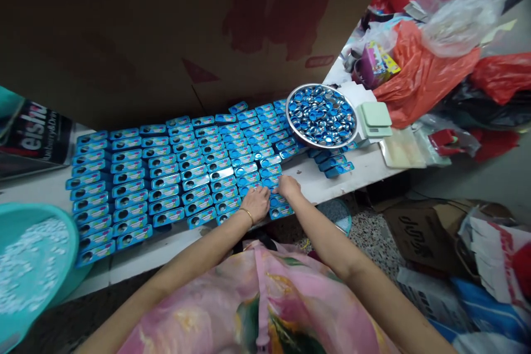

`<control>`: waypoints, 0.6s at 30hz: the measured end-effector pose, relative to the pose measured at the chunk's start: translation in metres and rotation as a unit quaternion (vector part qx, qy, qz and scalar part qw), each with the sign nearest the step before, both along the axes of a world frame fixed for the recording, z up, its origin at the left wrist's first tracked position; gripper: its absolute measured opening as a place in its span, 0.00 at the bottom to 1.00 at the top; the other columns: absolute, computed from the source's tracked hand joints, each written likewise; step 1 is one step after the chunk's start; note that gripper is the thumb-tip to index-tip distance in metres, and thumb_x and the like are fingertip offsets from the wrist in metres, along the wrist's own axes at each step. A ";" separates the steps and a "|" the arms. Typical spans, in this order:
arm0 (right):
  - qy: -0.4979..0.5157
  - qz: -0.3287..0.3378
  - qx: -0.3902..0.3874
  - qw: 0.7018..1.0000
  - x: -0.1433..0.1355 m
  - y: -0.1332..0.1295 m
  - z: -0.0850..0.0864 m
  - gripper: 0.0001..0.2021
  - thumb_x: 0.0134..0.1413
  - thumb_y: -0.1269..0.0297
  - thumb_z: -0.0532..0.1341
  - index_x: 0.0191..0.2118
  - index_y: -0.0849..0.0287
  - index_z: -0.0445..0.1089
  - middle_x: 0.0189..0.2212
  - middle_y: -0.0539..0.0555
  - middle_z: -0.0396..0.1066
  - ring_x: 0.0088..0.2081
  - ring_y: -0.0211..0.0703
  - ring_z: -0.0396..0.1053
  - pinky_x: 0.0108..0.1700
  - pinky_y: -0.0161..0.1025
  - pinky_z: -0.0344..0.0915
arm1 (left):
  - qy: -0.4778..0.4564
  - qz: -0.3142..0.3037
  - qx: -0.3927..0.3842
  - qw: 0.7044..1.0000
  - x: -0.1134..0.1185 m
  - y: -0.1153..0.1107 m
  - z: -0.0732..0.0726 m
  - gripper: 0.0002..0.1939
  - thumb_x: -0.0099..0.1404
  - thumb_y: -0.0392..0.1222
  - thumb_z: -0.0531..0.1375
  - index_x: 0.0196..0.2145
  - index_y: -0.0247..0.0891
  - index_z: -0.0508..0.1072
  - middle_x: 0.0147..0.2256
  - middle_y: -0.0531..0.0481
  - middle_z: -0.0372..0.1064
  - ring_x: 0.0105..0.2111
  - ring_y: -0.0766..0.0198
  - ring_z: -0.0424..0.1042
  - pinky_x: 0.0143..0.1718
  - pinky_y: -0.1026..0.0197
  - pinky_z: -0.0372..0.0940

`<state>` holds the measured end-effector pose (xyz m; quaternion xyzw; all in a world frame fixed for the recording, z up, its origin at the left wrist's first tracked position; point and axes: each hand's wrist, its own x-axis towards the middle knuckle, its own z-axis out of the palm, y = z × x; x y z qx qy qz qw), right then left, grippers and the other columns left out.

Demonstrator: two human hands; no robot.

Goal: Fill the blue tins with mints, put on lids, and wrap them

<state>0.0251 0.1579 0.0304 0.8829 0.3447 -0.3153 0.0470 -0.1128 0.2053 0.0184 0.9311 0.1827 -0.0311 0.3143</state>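
Rows of small blue rectangular tins [166, 182] with printed labels cover the bench. Tins toward the left show dark round openings, while those nearer my hands show blue round spots. My left hand [255, 203], with a thin bracelet at its wrist, rests on tins at the front edge, fingers curled and close together. Just to its right, my right hand [289, 188] bends over a tin in the rightmost column, its fingers pinched together. What the fingertips hold, if anything, is hidden. Beyond them a round metal bowl [287, 116] is heaped with small blue-and-silver round caps [321, 113].
A teal basin [68, 221] with small white pieces stands at the left. A large cardboard box [166, 27] walls off the back. Right of the bowl are a pale green scale [376, 116] and red plastic bags [415, 72]. More tins [338, 166] lie below the bowl.
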 end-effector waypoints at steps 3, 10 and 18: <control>0.007 0.029 0.052 0.998 0.001 -0.005 0.015 0.15 0.41 0.55 0.63 0.36 0.58 0.69 0.35 0.58 0.71 0.39 0.47 0.68 0.37 0.37 0.60 | 0.010 -0.009 0.020 1.000 0.000 0.003 0.007 0.17 0.59 0.45 0.50 0.44 0.39 0.68 0.40 0.39 0.62 0.45 0.48 0.56 0.46 0.48 0.48; -0.225 -0.017 0.326 0.918 0.124 -0.005 0.092 0.25 0.53 0.50 0.49 0.53 0.60 0.56 0.50 0.62 0.57 0.50 0.50 0.55 0.49 0.43 0.53 | -0.079 0.134 -0.104 0.982 -0.017 0.014 0.027 0.25 0.58 0.50 0.52 0.54 0.46 0.59 0.50 0.43 0.57 0.49 0.53 0.57 0.49 0.53 0.51; -0.268 -0.052 0.127 0.954 0.194 0.040 0.071 0.39 0.43 0.41 0.52 0.59 0.52 0.40 0.54 0.64 0.44 0.51 0.61 0.50 0.45 0.57 0.53 | -0.170 0.258 -0.238 0.921 -0.025 0.000 0.037 0.21 0.54 0.48 0.57 0.47 0.45 0.68 0.43 0.45 0.63 0.42 0.55 0.63 0.48 0.56 0.54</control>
